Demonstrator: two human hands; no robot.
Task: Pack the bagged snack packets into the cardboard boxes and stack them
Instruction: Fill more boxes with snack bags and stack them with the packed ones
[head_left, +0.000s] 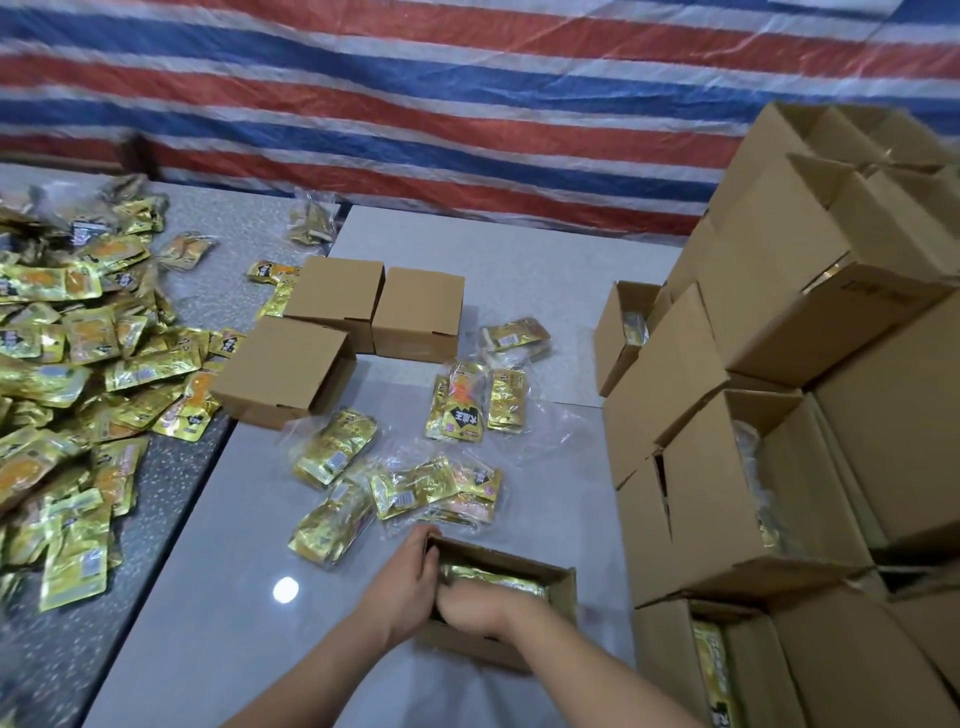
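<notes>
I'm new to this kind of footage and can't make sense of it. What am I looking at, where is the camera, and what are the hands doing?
One picture, from a camera worn on a person's head, looking down at their bare hands. There is no machine. The left hand and right hand reach into a small open brown cardboard box on the pale grey table, pressing in a clear bag of shiny gold snack packets. More such bags lie beyond it. Three empty brown boxes stand further back, loose gold packets are heaped at left, and packed boxes are stacked at right.
</notes>
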